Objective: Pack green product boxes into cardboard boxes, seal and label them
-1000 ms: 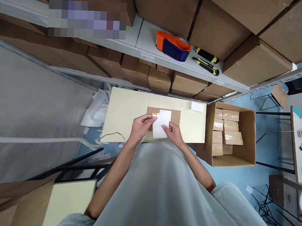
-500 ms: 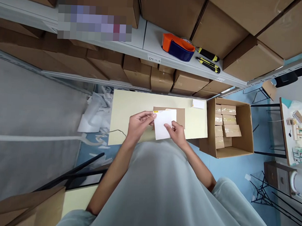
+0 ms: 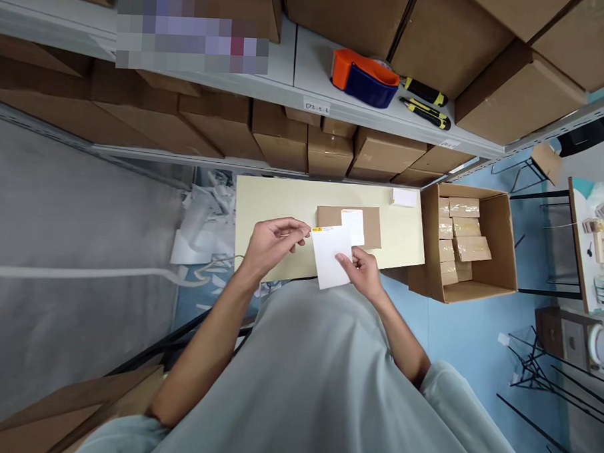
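Hiding 1 corner of brown package (image 3: 373, 227): white sheet (image 3: 329, 258) in right fingers (image 3: 347, 264)

1 left hand (image 3: 272, 247), 1 right hand (image 3: 366, 272), 2 white labels (image 3: 331, 253), 1 brown cardboard piece (image 3: 372, 227), 1 white block (image 3: 404, 197), 1 pale table (image 3: 278, 202); 1 open carton (image 3: 502, 238) shows roughly 8 packets (image 3: 463, 207), overlaps unclear; 2 yellow-black cutters (image 3: 427, 114), 1 orange-blue dispenser (image 3: 371, 84)

Head view: I look forward and down past the shirt (image 3: 320, 374).
Shirt: nearest me.
Table (image 3: 278, 199): farther off, mid-frame.
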Available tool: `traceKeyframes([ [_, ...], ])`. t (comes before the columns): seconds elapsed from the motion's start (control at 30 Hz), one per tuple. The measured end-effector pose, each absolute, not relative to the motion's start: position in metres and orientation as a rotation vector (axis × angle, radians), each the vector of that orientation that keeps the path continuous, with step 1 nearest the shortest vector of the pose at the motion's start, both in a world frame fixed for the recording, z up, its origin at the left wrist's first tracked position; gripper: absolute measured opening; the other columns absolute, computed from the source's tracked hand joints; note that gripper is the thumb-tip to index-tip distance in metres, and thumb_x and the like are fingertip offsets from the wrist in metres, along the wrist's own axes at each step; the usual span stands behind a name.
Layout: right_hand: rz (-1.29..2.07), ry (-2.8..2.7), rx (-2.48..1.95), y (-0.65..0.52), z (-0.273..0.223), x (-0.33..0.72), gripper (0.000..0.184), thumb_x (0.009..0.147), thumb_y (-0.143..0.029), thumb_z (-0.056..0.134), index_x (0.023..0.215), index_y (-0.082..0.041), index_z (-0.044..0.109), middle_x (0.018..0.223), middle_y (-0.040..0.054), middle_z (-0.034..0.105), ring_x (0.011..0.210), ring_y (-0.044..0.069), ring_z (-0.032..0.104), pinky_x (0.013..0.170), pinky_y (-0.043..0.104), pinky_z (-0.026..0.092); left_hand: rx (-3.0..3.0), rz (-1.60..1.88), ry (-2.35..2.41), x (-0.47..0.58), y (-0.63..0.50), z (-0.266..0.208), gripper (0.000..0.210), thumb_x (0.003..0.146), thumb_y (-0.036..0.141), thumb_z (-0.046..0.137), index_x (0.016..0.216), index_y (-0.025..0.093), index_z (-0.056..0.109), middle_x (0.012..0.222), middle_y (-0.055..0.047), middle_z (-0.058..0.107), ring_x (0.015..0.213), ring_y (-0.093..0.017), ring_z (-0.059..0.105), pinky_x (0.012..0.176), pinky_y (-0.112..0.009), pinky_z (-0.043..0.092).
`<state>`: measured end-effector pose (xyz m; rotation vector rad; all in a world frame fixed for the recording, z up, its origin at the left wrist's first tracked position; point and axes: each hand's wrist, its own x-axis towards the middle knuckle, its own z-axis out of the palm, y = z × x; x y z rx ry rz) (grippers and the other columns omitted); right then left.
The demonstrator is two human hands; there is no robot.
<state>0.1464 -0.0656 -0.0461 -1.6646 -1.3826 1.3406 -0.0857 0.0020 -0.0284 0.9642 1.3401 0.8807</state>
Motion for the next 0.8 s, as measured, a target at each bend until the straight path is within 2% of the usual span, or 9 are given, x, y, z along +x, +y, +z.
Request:
traceKeyframes([
  [0.4,1.488,-1.505,-1.523,-0.058,-0.024,0.204,0.070,0.087,-0.091,0.064,0.071,-0.026,0.045,0.066,-0.0061,0.030,0.063,0.013,0.031,0.056,0.028,0.023,1.213,0.776,1.288,-0.049,-0.011,-0.002,0.019,0.074,0.040,0.077,0.074,0.020,0.078,0.079,-0.006,0.078,0.064,-0.016,0.067,0.054,-0.026,0.052],
  [0.57,1.529,-1.525,-1.453,-0.053,-0.028,0.233,0.073,0.086,-0.092,0.064,0.069,-0.026,0.038,0.067,-0.0064,0.028,0.063,0.012,0.029,0.057,0.028,0.022,1.248,0.786,1.331,-0.023,-0.018,0.000,0.022,0.075,0.042,0.079,0.073,0.020,0.077,0.077,-0.006,0.076,0.066,-0.017,0.068,0.058,-0.027,0.055],
  [0.8,1.590,-1.500,-1.396,-0.053,-0.036,0.265,0.069,0.088,-0.089,0.065,0.072,-0.026,0.043,0.068,-0.0055,0.031,0.064,0.012,0.031,0.057,0.028,0.022,1.282,0.775,1.405,0.007,-0.025,0.004,0.028,0.078,0.048,0.079,0.074,0.020,0.077,0.077,-0.006,0.076,0.067,-0.017,0.065,0.059,-0.028,0.054],
])
